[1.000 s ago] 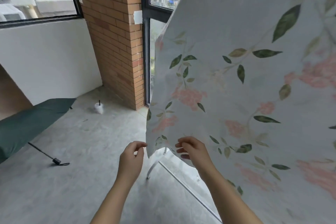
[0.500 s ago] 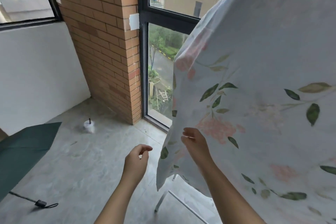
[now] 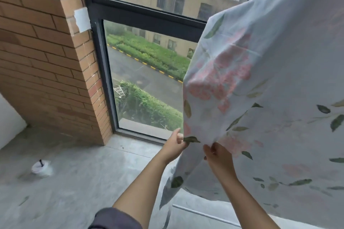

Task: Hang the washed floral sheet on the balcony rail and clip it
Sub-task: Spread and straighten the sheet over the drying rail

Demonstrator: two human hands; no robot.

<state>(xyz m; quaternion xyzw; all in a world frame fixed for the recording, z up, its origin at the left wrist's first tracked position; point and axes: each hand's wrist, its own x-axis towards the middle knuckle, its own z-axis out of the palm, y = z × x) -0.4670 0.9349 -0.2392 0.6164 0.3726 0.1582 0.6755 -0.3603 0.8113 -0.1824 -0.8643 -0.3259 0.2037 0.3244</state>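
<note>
The floral sheet (image 3: 270, 83), pale with pink flowers and green leaves, hangs down from above and fills the right side of the view. My left hand (image 3: 175, 145) pinches its left edge just below the window sill height. Just to the right, my right hand (image 3: 217, 156) grips a fold of the same edge. Both arms reach up from the bottom of the frame. What the sheet hangs over is hidden above it. No clips are in view.
A dark-framed window (image 3: 147, 15) stands straight ahead, with a brick pillar (image 3: 46, 52) to its left. A white cup with a straw (image 3: 41, 169) sits on the concrete floor at left. A white rack bar (image 3: 201, 214) runs low under the sheet.
The view has swung up and right toward the window. My left hand, free before, has reached over and taken the sheet's edge. My right hand has kept its hold and risen.
</note>
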